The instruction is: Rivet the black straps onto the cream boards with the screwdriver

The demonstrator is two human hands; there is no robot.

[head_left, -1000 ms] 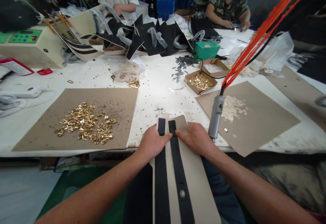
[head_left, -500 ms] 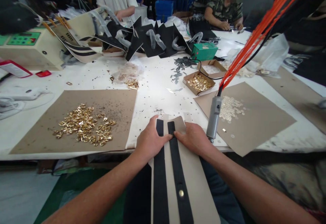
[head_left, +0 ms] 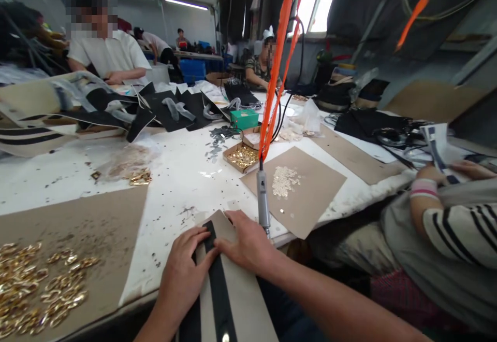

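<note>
A long beige panel (head_left: 243, 285) with two black stripes leans from my lap against the table's front edge. My left hand (head_left: 186, 261) is closed on its left side, thumb and fingers at the top of a black strip (head_left: 218, 285). On the panel's right side, my right hand (head_left: 246, 241) grips near the top edge, its thumb on the same strip. A round metal stud (head_left: 225, 337) shows low on that strip. Just beyond my right hand, a silver electric screwdriver (head_left: 263, 197) hangs from orange cords (head_left: 277, 57).
Gold clasps (head_left: 64, 285) lie on brown card at the left. Small pale rings (head_left: 285, 181) lie on another card (head_left: 306, 202) at the right. Further back are a box of gold parts (head_left: 243, 156), a green box (head_left: 244, 119) and black pieces (head_left: 163, 114). A person in striped sleeves (head_left: 458, 228) sits close at right.
The view has swung right and up. My left fingers have moved over the panel's face to the strip's top. The panel's top now tilts left, and the person at right has come into view.
</note>
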